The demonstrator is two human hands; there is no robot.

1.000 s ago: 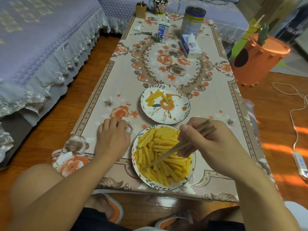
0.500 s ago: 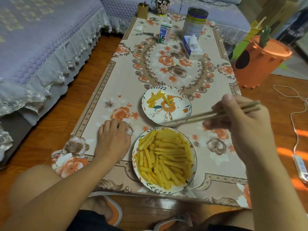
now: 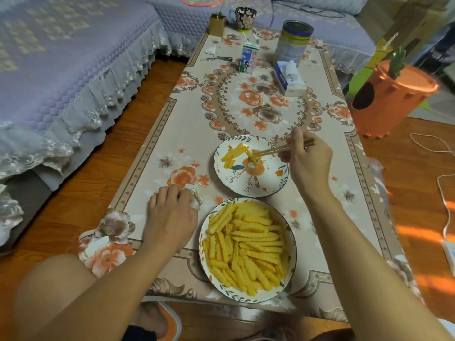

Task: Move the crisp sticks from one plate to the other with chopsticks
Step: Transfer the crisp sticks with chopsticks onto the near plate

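Observation:
The near plate [image 3: 248,298] is heaped with several yellow crinkled crisp sticks [image 3: 246,244]. Just beyond it stands the far plate [image 3: 270,185], which bears a few crisp sticks [image 3: 234,153] at its left side. My right hand [image 3: 307,161] holds wooden chopsticks [image 3: 278,150] over the far plate; their tips touch or pinch one crisp stick [image 3: 252,157] near the plate's middle. My left hand [image 3: 170,215] rests palm down on the tablecloth, left of the near plate, fingers curled around crumpled white tissue.
A flowered cloth covers the low table [image 3: 152,153]. At its far end stand a milk carton [image 3: 248,57], a tin can [image 3: 293,43], a tissue box [image 3: 290,80], a mug [image 3: 245,17] and scissors [image 3: 219,57]. An orange bin [image 3: 391,99] stands to the right, a sofa [image 3: 61,57] to the left.
My right hand has lifted the chopsticks out of the near plate, swung right and forward, and now holds their tips down over the far plate. My left hand has stayed put.

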